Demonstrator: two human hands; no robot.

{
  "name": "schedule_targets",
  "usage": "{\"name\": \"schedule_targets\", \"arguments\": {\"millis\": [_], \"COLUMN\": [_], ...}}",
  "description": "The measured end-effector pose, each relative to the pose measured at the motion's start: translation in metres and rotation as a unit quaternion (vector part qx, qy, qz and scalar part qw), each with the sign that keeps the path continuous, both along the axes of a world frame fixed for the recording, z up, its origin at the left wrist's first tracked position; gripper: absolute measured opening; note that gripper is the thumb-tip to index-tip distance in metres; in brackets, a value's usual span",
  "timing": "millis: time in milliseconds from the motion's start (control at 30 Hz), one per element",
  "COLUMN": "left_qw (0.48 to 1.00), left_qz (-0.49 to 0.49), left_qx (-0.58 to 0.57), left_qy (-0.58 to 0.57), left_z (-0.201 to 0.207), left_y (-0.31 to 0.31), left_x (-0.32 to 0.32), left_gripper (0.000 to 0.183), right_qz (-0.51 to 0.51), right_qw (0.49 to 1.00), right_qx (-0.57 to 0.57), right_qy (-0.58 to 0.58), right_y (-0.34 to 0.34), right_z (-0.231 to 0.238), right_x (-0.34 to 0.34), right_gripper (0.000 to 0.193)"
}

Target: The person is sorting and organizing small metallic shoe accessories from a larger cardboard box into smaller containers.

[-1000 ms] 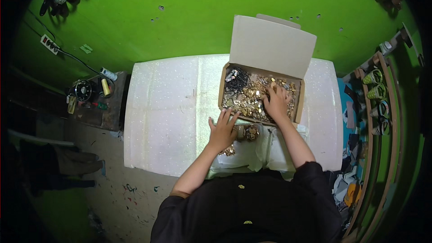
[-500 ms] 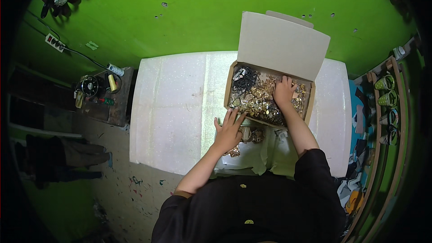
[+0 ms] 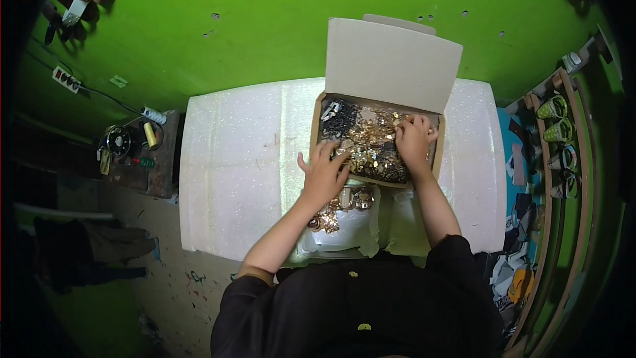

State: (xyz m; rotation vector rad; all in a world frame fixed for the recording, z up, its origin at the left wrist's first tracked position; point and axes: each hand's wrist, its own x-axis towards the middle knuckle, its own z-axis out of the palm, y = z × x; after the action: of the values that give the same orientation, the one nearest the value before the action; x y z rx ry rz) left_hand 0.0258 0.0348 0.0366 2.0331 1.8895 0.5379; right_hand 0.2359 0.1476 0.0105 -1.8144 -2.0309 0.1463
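An open cardboard box (image 3: pixel 440 160) holds many small gold-coloured metal ornaments (image 3: pixel 370 154), with a cluster of black pieces (image 3: pixel 340 119) in its far left corner. My left hand (image 3: pixel 324 176) reaches over the box's near left corner, fingers spread among the pieces. Inside the right part of the box, my right hand (image 3: pixel 415 146) has its fingers bent down into the ornaments. Its fingertips are partly hidden, and what they grip is too small to name. Between the box and my body, more gold ornaments (image 3: pixel 326 220) lie on white plastic (image 3: pixel 344 237).
The box lid (image 3: pixel 394 56) stands raised toward the green wall. Glittery white sheeting (image 3: pixel 232 166) covers the table. At left, a small stand (image 3: pixel 156 179) bears thread spools (image 3: pixel 151 134). Sandals (image 3: pixel 558 129) sit on a rack at right. A person's legs (image 3: pixel 122 242) show at lower left.
The whole view has shifted, so the box appears farther left. My left hand has moved farther over the box, uncovering ornaments on the plastic. My right hand has shifted slightly right within the box.
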Motion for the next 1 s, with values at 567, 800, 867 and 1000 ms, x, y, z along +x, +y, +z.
{"name": "schedule_targets", "arguments": {"millis": [567, 800, 867, 1000], "left_qw": [0.996, 0.999, 0.984, 0.961], "left_qz": [-0.033, 0.040, 0.095, 0.124], "left_qx": [-0.001, -0.003, -0.060, -0.021], "left_qy": [0.084, -0.032, -0.139, -0.246], "left_z": [-0.056, -0.014, 0.001, 0.009], "left_y": [0.132, 0.092, 0.068, 0.023], "left_x": [0.039, 0.022, 0.017, 0.014], "left_gripper": [0.018, 0.019, 0.021, 0.024], "right_qz": [-0.069, -0.037, -0.031, -0.013], "right_qw": [0.984, 0.975, 0.965, 0.957], "right_qx": [0.143, 0.160, 0.182, 0.175], "right_qy": [0.086, 0.151, 0.189, 0.232], "right_y": [-0.019, -0.044, -0.058, -0.095], "right_z": [-0.036, -0.007, 0.010, 0.041], "right_x": [0.010, -0.005, -0.016, -0.045], "right_gripper": [0.013, 0.012, 0.012, 0.011]}}
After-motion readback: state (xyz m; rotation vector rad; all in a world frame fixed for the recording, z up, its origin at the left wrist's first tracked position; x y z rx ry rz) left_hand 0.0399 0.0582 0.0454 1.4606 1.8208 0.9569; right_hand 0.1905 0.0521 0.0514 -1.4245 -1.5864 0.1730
